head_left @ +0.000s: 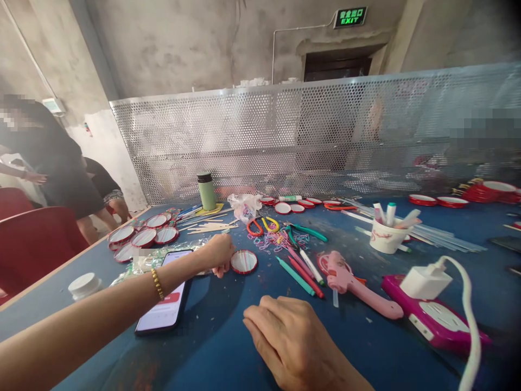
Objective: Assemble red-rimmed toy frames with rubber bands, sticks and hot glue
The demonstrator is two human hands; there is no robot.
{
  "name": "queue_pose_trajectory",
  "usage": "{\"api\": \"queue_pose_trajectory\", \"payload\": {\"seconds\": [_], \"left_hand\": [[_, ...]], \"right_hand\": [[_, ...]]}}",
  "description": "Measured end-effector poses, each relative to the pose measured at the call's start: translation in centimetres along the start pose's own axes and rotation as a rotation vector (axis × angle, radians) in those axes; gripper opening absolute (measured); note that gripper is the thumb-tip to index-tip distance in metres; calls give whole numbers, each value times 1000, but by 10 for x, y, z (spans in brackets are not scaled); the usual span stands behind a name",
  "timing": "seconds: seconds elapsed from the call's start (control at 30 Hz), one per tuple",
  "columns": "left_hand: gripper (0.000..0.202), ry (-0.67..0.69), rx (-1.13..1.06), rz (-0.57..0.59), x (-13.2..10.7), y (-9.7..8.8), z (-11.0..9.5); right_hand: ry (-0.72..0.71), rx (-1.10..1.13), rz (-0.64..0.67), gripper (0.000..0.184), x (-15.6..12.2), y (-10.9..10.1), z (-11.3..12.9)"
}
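Observation:
My left hand [220, 254] reaches over the table with its fingers curled closed. Whatever lies inside its fingers is hidden. Right beside it is a round white disc with a red rim [244, 262]. A phone with a lit screen [163, 309] lies under my left forearm. My right hand [288, 336] rests palm down near the front, its fingers bent and together; its fingertips and palm are out of sight. Beyond it lie a teal pen [296, 276], a red pen [306, 277] and a pink glue gun [358, 288].
Several red-rimmed discs [143, 237] sit at the left, near a green bottle [207, 193]. Pliers [305, 231] lie by tangled pink pieces [264, 241]. A paper cup of pens [386, 239] and a magenta power strip [435, 320] with a white cable stand right. A perforated metal screen [244, 141] closes the back.

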State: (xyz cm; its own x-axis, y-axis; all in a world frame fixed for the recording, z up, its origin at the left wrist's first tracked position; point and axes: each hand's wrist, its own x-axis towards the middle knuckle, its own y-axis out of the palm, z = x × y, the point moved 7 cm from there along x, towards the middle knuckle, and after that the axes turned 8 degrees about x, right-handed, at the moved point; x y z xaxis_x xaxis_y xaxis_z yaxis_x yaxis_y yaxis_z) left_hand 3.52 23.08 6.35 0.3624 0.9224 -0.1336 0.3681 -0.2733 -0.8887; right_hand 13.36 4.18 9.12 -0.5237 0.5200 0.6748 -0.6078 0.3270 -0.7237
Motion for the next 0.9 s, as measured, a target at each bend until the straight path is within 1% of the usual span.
{"api": "queue_pose_trajectory", "payload": {"seconds": [0.03,0.07,0.17,0.2,0.27,0.33,0.43,0.5,0.6,0.67,0.77,0.8,0.83,0.9], "left_hand": [[25,-29,15,-4,-6,-7,1],[25,-11,21,-19,-15,-16,0],[22,182,151,-175,-51,-49,-13],[21,223,187,-229,-65,-57,-14],[24,258,262,-380,-95,-70,-11],[24,295,288,-455,-120,-70,-6],[21,404,243,-539,-143,-66,-6],[19,454,221,-613,-149,-69,-11],[17,469,202,-788,-151,-84,-19],[16,448,201,-922,-149,-94,-18],[12,373,260,-1139,-148,-99,-3],[11,364,309,-1187,-146,-98,3],[10,375,360,-1216,-145,-96,9],[8,366,436,-1205,-138,-94,20]], "right_hand": [[0,0,8,25,0,1,0],[-1,-1,14,25,0,1,1],[-39,-24,44,29,0,4,4],[-50,-41,57,31,-1,6,5],[-77,-71,76,33,-1,10,7],[-91,-88,83,32,-2,14,8],[-124,-84,75,31,-4,20,10],[-130,-87,64,31,-5,23,11],[-119,-114,60,30,-6,24,9],[-117,-132,48,30,-6,23,8],[-131,-140,3,33,-5,22,8],[-145,-144,-9,34,-4,22,8],[-158,-148,-14,36,-4,23,9],[-195,-154,-40,37,-4,24,11]]}}
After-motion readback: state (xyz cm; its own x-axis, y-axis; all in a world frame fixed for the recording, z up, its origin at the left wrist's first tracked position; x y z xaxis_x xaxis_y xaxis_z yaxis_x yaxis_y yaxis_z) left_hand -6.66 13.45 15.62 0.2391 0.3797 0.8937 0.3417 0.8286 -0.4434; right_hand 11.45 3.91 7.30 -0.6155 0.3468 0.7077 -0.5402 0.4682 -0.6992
